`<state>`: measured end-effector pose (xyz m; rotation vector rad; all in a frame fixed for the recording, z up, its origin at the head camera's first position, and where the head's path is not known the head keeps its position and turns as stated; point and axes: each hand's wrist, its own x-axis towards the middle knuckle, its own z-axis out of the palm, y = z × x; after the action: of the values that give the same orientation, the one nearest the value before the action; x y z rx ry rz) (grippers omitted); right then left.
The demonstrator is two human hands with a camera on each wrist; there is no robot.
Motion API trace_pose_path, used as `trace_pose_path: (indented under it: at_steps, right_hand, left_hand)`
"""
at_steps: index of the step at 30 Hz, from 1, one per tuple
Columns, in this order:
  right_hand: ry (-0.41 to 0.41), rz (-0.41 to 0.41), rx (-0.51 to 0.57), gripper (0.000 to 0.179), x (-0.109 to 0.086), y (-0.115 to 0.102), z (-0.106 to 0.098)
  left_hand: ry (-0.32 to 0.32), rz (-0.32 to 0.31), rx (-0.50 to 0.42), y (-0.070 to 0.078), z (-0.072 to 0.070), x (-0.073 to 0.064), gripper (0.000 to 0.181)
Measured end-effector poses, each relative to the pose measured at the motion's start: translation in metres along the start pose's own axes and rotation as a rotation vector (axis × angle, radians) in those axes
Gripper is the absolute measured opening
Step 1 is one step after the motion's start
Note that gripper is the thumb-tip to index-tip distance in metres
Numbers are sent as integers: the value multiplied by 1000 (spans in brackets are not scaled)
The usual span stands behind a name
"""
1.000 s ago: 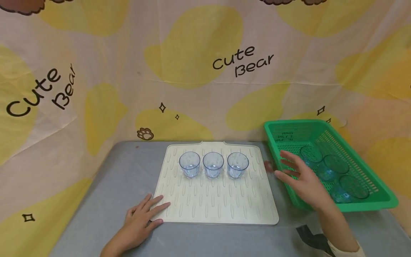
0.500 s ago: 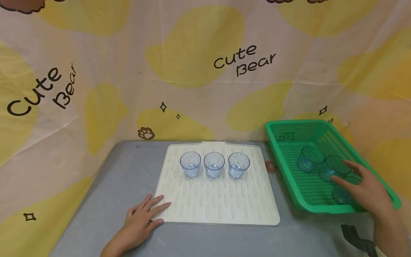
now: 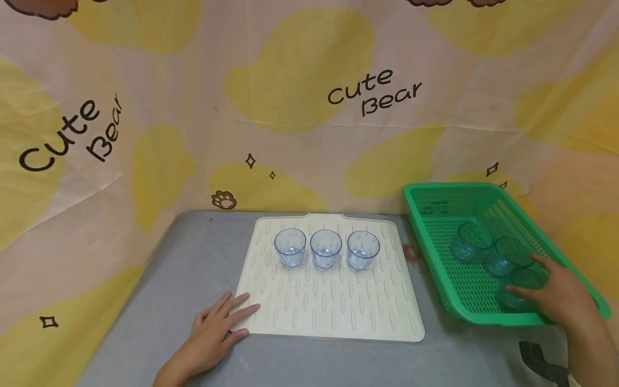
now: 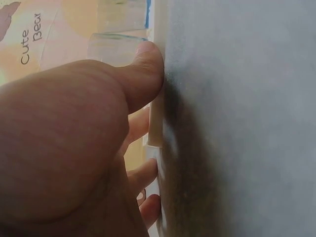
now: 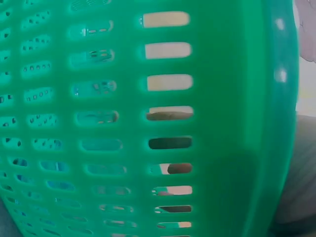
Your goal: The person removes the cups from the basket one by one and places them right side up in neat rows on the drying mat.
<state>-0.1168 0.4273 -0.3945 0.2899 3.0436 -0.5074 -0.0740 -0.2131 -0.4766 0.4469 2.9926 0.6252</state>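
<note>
At the near left corner of a white ribbed mat (image 3: 333, 318), the left hand (image 3: 210, 331) rests with its fingers spread, partly on the mat's edge and partly on the grey desk (image 3: 387, 368). Inside a green slotted plastic basket (image 3: 503, 319), the right hand (image 3: 563, 294) has thumb and fingers parted about the nearest glass tumbler (image 3: 511, 303); whether they grip it cannot be told. Just beyond that one, two more bluish tumblers (image 3: 468, 244) sit close together in the basket. Three clear tumblers (image 3: 326, 251) stand upright in a row across the mat's far half. Behind the desk hangs a yellow-patterned cloth (image 3: 290, 70) lettered "Cute Bear".
</note>
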Motion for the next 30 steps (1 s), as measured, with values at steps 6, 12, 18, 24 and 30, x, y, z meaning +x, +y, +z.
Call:
trace_pose_path:
  at_steps: [6,12,18,24,30]
  right_hand:
    - [-18,-42,32,107,4,-1,4]
    - [-74,-120,55,101,1,-20,3]
    - [-144,-180,71,103,1,-29,8]
    - [-236,-137,58,112,5,-31,14]
    - [-280,-58,18,111,9,-32,13]
  left_hand:
    - [-22,-25,23,1,-5,1,52]
    - [-16,-23,14,0,-4,-1,52]
    - [-26,-25,9,0,-1,-1,52]
    - [-20,-28,15,1,-1,0,52]
    - [-36,-44,21,1,-1,0,53]
